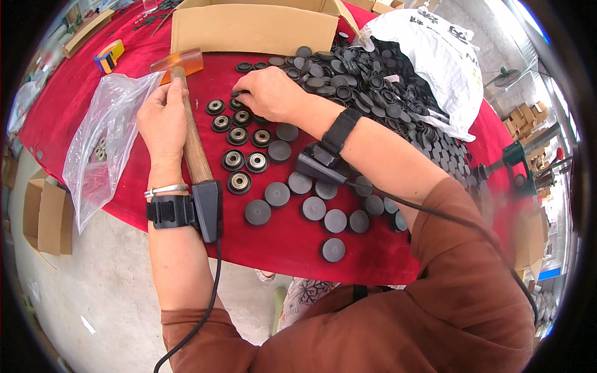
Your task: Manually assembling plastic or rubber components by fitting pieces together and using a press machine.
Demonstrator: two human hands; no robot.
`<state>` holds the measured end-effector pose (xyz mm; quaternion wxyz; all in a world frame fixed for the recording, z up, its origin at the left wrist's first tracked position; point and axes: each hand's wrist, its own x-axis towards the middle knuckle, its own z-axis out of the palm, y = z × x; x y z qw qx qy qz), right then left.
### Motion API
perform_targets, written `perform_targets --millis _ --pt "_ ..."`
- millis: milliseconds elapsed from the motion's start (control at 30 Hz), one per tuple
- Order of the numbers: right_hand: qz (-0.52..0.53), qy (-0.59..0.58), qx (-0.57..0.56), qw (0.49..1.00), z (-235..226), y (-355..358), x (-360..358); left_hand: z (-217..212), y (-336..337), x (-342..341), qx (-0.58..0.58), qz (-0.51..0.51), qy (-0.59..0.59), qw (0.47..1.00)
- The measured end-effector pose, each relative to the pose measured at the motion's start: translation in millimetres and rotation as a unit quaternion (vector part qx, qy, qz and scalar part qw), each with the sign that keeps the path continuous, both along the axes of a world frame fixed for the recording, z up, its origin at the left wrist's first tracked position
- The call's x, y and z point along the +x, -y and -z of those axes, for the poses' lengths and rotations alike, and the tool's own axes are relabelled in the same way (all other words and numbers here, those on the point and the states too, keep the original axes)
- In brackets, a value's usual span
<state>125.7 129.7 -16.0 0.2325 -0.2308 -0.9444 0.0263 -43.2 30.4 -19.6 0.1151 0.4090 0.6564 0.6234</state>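
My left hand [163,121] is closed beside a wooden-handled mallet [196,149] with an amber head, its fingertips overlapping the handle's upper part. What those fingers hold, if anything, is hidden. My right hand [268,94] reaches over the rows with curled fingers, gripping a round black cap with a metal bearing [236,104] that they partly cover. Several more black caps with bearings [237,135] sit just nearer to me, right of the handle. Plain black caps [314,209] lie face down farther right and nearer the front edge.
Loose black caps [348,74] form a heap at the back right, by a white sack [435,62]. A cardboard box [255,31] stands at the back. On the left, a clear plastic bag [102,130] holds small metal parts, with a yellow tape roll [110,55] behind. Red cloth [273,245] covers the table.
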Motion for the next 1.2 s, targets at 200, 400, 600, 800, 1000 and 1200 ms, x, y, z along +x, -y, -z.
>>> perform_targets --millis 200,400,600,800,1000,1200 --pt "-0.049 0.045 0.074 0.995 11 0 -1 -3 1 -1 -0.006 -0.005 -0.013 1.000" --pt "-0.070 0.192 0.187 0.961 -10 20 -1 4 0 -5 -0.005 0.000 -0.018 1.000" --pt "-0.017 0.222 0.134 0.966 -13 26 1 -5 6 5 -0.035 -0.039 -0.163 0.985" --pt "-0.002 -0.012 0.135 0.991 -10 17 41 7 -2 7 -0.037 0.019 -0.228 0.973" --pt "0.273 -0.030 -0.002 0.961 -71 -41 189 21 -3 -8 -0.008 0.034 -0.122 0.992" --pt "0.358 -0.045 -0.171 0.917 -67 -78 297 26 -5 -17 -0.028 0.045 -0.118 0.992"
